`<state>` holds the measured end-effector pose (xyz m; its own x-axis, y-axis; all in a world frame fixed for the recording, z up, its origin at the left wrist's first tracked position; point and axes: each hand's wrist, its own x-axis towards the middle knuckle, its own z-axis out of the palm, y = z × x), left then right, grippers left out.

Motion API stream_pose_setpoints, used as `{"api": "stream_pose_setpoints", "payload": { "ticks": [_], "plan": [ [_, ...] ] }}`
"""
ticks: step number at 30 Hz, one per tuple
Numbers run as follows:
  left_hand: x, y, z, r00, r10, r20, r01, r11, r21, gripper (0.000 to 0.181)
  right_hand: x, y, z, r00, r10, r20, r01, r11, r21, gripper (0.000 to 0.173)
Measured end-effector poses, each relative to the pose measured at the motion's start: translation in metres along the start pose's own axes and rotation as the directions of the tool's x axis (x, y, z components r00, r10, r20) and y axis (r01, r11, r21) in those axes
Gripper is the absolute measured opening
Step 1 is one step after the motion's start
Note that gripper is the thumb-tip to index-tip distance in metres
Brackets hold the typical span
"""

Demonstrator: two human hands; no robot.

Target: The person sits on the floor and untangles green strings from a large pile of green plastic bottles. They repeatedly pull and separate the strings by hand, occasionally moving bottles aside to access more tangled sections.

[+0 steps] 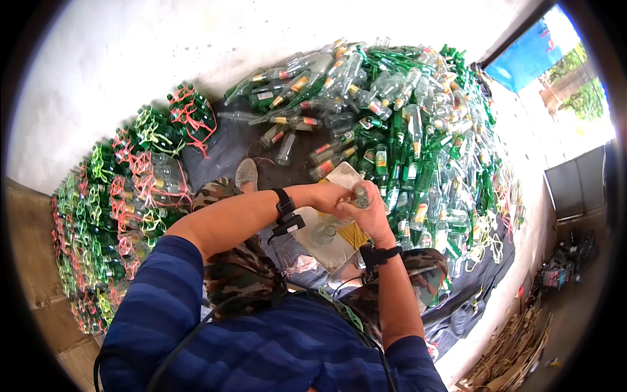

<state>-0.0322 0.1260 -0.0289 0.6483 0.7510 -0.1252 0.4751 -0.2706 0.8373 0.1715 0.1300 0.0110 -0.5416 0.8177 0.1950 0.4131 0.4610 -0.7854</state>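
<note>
In front of me, clear glass bottles (361, 197) stand close together with their mouths facing up. My right hand (373, 215) is closed around them near the necks. My left hand (329, 198) meets it from the left, fingers curled by the same necks; what they grip is hidden. Below both hands lies a pale flat slab (304, 229), worn at its edges, with a yellow strip (353, 236) across it. Another clear glass bottle (323, 235) is upright on the slab, left of my right wrist.
A large heap of loose green and clear bottles (392, 112) spreads ahead and right. To the left, bottle bundles tied with red and yellow-green string (147, 171) line the white wall (122, 59). Dark sheeting (235, 132) covers the floor. Flattened cardboard (509, 343) lies far right.
</note>
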Motion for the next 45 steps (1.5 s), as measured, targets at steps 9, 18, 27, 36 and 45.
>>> {"api": "stream_pose_setpoints", "payload": {
  "ticks": [9,18,27,36,45],
  "plan": [
    [-0.008,0.016,-0.003,0.996,-0.085,-0.019,0.086,0.991,0.104,0.056,0.003,-0.007,-0.017,0.973,0.019,0.231,-0.034,0.998,0.059,0.056],
    [-0.011,0.024,-0.002,0.997,-0.071,-0.023,0.074,0.984,0.162,0.05,-0.002,0.013,-0.023,0.975,-0.06,0.216,0.066,0.998,-0.02,0.036],
    [-0.012,0.03,-0.005,0.99,-0.139,0.012,0.137,0.985,0.101,0.052,-0.006,0.001,-0.047,0.984,0.153,0.09,-0.145,0.986,-0.085,0.034],
    [-0.008,0.027,-0.006,0.99,-0.132,0.046,0.123,0.978,0.167,0.056,-0.004,0.003,-0.037,0.979,0.191,0.066,-0.198,0.973,0.117,0.032],
    [-0.014,0.038,-0.014,0.988,-0.141,0.06,0.137,0.988,0.066,0.058,-0.007,-0.001,-0.032,0.971,0.239,0.02,-0.239,0.957,0.163,0.032]
  ]
}}
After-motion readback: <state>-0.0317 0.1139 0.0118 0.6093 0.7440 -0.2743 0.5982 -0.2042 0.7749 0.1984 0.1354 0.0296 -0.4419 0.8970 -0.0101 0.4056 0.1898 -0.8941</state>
